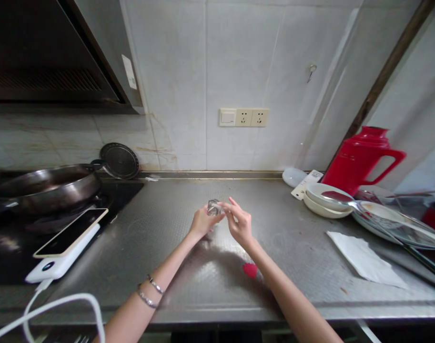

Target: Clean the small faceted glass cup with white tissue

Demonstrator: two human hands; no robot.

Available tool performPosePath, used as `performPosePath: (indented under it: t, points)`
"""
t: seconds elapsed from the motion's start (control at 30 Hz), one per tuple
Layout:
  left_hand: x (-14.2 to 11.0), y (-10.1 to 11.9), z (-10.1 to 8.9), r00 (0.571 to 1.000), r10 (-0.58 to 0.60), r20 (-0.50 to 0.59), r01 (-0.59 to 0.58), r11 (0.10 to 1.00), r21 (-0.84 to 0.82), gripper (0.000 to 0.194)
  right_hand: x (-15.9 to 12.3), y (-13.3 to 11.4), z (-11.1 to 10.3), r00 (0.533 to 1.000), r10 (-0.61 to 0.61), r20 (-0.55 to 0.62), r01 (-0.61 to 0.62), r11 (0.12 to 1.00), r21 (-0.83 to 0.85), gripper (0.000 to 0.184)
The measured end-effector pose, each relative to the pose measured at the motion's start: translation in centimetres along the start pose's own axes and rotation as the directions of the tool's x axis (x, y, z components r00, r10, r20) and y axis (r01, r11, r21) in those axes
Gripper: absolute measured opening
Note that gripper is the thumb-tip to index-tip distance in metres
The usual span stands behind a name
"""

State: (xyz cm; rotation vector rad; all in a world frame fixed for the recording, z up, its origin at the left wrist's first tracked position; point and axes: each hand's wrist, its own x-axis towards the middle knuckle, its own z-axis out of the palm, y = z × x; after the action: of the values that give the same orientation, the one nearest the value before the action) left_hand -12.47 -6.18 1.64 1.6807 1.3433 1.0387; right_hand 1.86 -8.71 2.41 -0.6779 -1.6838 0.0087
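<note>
Over the middle of the steel counter (188,247), both my hands meet around a small clear, crinkly object (213,206), which looks like a plastic wrapper or a tiny transparent piece. My left hand (202,222) pinches it from the left, and two bangles show on that forearm. My right hand (240,221) grips its right side with thumb and fingertips, the other fingers loosely curled. A small red piece (250,270) lies on the counter under my right forearm.
A phone on a white power bank (62,250) with a white cable sits at the left beside a dark wok (45,186) on the stove. At the right are stacked bowls (326,199), a red thermos jug (363,159), a glass lid and a white napkin (365,257).
</note>
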Motion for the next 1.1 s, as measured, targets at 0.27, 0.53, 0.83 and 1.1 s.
performPosePath:
  t: [0.27,0.53,0.83,1.1]
  points:
    - [-0.4,0.7,0.2,1.000,-0.017,-0.018,0.016,0.998,-0.059,0.039,0.0,1.5,0.2,0.998,0.045,0.048,-0.044,0.999,-0.031,0.030]
    - [0.4,0.3,-0.7,0.998,-0.053,-0.018,0.051,0.994,-0.095,0.035,-0.6,0.7,0.4,0.994,0.009,0.111,-0.014,0.999,0.046,0.029]
    - [-0.2,0.3,0.2,0.997,-0.020,0.074,0.030,0.990,-0.136,0.039,0.5,2.1,0.0,0.856,0.516,0.035,-0.512,0.836,0.196,0.035]
    - [-0.4,1.0,-0.5,0.975,-0.095,0.198,0.144,0.958,-0.247,0.044,0.1,3.3,-0.4,0.748,0.345,0.567,-0.625,0.654,0.426,0.062]
